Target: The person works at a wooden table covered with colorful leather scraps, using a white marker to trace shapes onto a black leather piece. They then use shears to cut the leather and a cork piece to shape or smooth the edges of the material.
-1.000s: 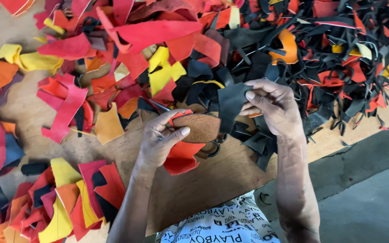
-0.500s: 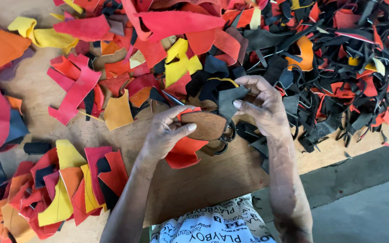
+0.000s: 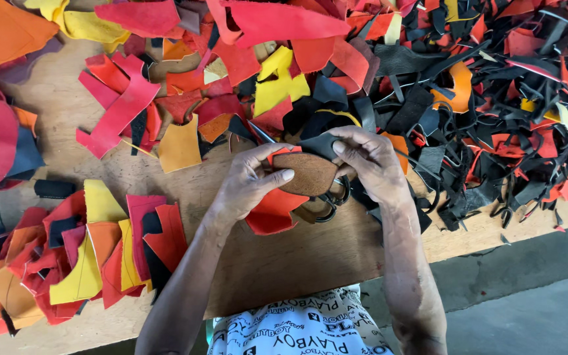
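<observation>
both hands, left hand and right hand, pinch the brown oval over the scissors; it seems best to hold it flat and steady.

We see bare room only on the brown board below our hands and on a strip of pale table at upper left. A heap of black scraps blocks the right, red and yellow scraps crowd the left, and scissors lie just under the right hand.
</observation>
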